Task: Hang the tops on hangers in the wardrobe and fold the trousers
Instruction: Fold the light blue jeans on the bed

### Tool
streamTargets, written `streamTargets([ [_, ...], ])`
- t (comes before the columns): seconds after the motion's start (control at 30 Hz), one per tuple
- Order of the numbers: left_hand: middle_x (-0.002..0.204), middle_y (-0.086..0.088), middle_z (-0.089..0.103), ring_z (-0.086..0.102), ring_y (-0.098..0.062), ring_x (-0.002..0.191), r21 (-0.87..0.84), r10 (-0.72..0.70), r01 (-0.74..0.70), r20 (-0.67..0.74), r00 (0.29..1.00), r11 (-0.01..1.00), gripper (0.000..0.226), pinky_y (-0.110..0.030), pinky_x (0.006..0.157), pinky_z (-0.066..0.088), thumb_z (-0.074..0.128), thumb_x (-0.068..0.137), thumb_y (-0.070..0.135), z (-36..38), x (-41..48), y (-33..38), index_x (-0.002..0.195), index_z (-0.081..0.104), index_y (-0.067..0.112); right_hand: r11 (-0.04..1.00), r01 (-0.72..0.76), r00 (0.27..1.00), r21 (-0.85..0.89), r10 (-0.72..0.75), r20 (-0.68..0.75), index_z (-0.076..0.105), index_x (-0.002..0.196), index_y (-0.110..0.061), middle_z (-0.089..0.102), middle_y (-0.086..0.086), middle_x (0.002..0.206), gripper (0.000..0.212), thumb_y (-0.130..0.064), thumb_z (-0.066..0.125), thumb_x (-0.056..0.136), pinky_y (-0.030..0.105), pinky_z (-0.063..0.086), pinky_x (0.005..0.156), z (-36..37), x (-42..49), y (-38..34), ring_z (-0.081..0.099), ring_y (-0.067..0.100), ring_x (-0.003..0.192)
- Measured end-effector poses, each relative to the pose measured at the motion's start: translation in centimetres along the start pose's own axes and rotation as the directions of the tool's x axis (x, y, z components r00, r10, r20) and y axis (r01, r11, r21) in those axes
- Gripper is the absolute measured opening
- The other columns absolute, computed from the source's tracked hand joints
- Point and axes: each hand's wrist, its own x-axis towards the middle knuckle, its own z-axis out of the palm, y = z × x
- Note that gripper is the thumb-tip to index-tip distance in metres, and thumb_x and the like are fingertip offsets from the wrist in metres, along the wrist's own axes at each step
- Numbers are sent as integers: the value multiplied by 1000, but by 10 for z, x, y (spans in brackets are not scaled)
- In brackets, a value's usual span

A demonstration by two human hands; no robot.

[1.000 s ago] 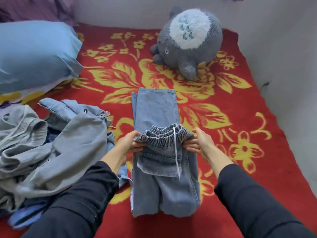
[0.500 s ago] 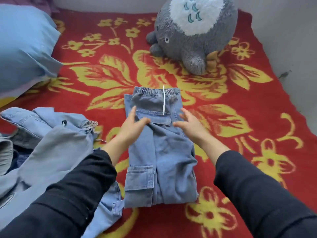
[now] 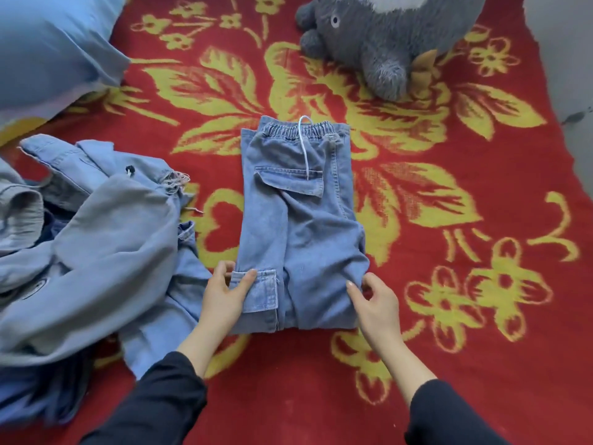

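- pillow (image 3: 48,43): blue, far left on the bed, untouched.
- denim pile (image 3: 96,239): left of the work area, same heap as a second ago. Looks like the remaining tops, none hung yet.
- left hand (image 3: 224,293): half a second ago it lay flat on the upper middle of the cloth. Now it has pulled back to the near-left corner, thumb on the cargo pocket (image 3: 260,290), fingers curled round the edge, gripping it.
- trousers (image 3: 308,239): centre of the red blanket (image 3: 481,316), between both hands. A second ago the waistband (image 3: 321,130) was held up mid-fold; now it lies flat at the far end, drawstring (image 3: 303,146) trailing over it. The halving fold is done.
- right hand (image 3: 375,300): also drawn back, now at the near-right corner, thumb on the fabric, fingers bent at the side edge. It looks like a light pinch.
- Judgement: both hands at the near fold suggests a second fold is coming, near edge carried toward the waistband.
- plush toy (image 3: 385,36): grey, far right, well apart from the trousers.
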Motion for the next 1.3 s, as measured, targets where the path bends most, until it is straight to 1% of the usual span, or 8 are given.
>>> streamTargets([
  [0.3,83,-1,61,57,-15,75,4,-145,146,-26,989,989,31,-31,71,45,71,84,36,-2,-62,-51,88,52,12,983,-164,940,77,132,314,67,85,-6,69,3,79,17,-23,66,88,34,47,64,-17,-29,27,59,18,70],
  [0.43,63,-1,56,51,-5,54,-221,-129,92,-160,979,971,31,-20,52,44,58,94,30,-6,-64,-48,74,55,6,949,-205,972,240,170,161,58,86,8,52,10,74,20,-11,56,93,32,36,60,-22,-21,35,44,16,69],
  [0.53,76,-13,62,58,-14,68,-306,-152,82,-211,966,948,29,-28,64,49,53,98,22,-4,-61,-47,83,60,-2,945,-267,957,189,237,167,54,91,11,51,12,77,24,-12,51,95,35,41,62,-19,-21,43,46,21,71],
  [0.73,92,-3,68,58,-16,88,-155,-196,198,30,980,968,16,-31,81,45,60,93,27,-16,-82,-65,93,65,12,894,-400,838,201,268,475,68,96,-15,69,-9,86,18,-28,72,85,19,44,60,-25,-29,44,61,3,76],
  [0.93,76,-2,62,59,-6,62,-405,-194,171,-16,981,898,22,-12,53,48,49,100,19,-28,-78,-42,90,62,4,985,-103,916,141,39,398,70,92,-7,62,2,90,18,-23,61,93,24,42,72,-37,-31,44,55,13,83],
  [1.03,60,6,56,50,1,52,-171,-150,162,83,985,972,23,-6,51,38,52,98,14,-29,-93,-54,79,62,5,995,30,872,-99,23,490,47,57,-12,37,-4,60,37,-15,62,91,26,26,55,-52,-33,55,35,12,58],
  [1.17,63,0,40,33,-9,59,155,-208,178,200,958,972,25,-17,49,23,56,95,9,-28,-105,-78,70,52,9,955,-225,786,-192,295,543,49,64,-7,38,1,56,21,2,62,78,27,25,52,-52,-43,63,32,14,53],
  [1.3,80,2,66,55,-11,69,13,-281,288,267,922,957,13,-21,58,37,70,80,12,-28,-85,-57,91,63,13,880,-445,818,167,323,476,67,91,6,60,6,81,22,-14,67,82,30,34,62,-52,-34,51,48,19,76],
])
